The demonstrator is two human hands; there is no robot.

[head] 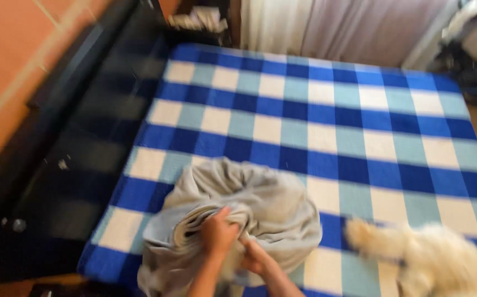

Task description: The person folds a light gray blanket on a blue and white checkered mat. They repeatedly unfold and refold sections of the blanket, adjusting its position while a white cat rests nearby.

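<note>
a bed covered with a blue, pale blue and cream checked blanket [326,115] fills most of the view from the head camera, and the whole picture is blurred by motion. near the bed's near left corner lies a bunched, light grey fabric cloth [260,201], heaped in soft folds with a stack of layered edges showing at its near side. the left hand [219,234] sits on top of that heap, its fingers [224,215] curled down and closed into the gathered grey folds, so it has a firm hold of the cloth. the right hand [256,257] is just beside the left one and touching the same cloth at its near edge; its fingers appear closed on a fold, though the blur keeps me from seeing how tightly. both forearms come up from the bed's near edge and the two hands lie close together. at the bed's near right corner a fluffy cream-coloured furry animal [431,261] rests on the blanket, apart from the cloth; its shape is too smeared to tell more. along the bed's left edge runs a dark, black frame or bench [68,165], and beyond it a floor of orange terracotta tiles [7,49]. past the far edge hangs a pale curtain [326,25].
</note>
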